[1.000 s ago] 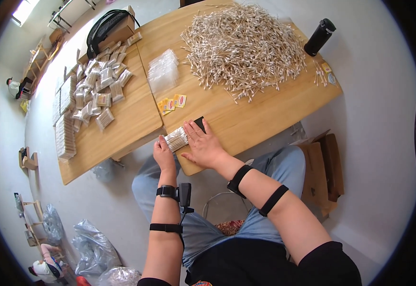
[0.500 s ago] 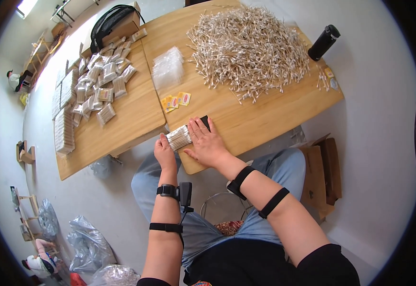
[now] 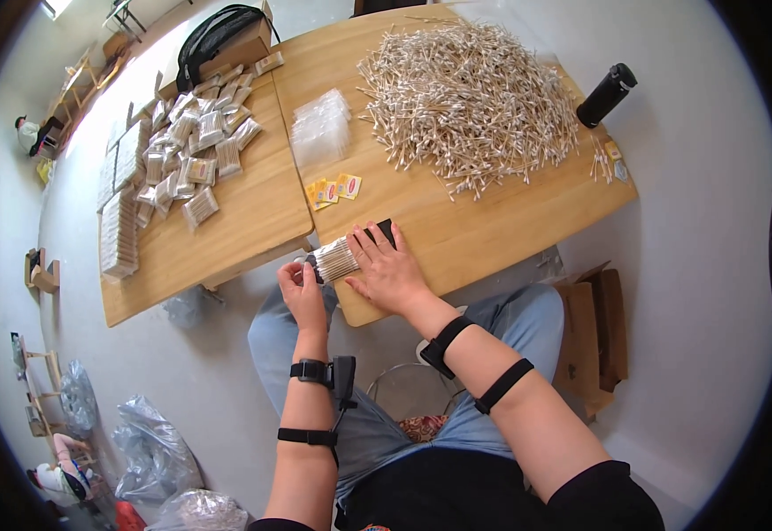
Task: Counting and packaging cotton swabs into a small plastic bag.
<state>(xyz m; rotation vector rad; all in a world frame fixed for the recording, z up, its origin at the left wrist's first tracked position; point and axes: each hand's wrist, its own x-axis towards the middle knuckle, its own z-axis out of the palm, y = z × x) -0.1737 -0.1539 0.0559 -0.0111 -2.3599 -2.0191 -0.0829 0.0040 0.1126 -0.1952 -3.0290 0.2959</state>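
A row of cotton swabs (image 3: 338,259) lies side by side on a narrow black tray (image 3: 380,232) at the table's near corner. My right hand (image 3: 389,271) rests flat over the right part of the row, fingers stretched out. At the row's left end, my left hand (image 3: 303,294) is closed, thumb and fingers curled together beside the tray's dark end. What is pinched there is too small to make out. Beyond the hands lie several small yellow-and-white cards (image 3: 334,189) and a stack of clear plastic bags (image 3: 321,127).
A large heap of loose cotton swabs (image 3: 470,97) covers the far right, beside a black bottle (image 3: 605,95). Filled swab packs (image 3: 200,168) are piled on the left table. A black bag (image 3: 218,42) sits behind them. An open cardboard box (image 3: 591,341) stands on the floor at right.
My left hand has shifted slightly left, off the swab ends, and the tray's dark left end now shows. My right hand stays flat on the row. The whole view has shifted slightly.
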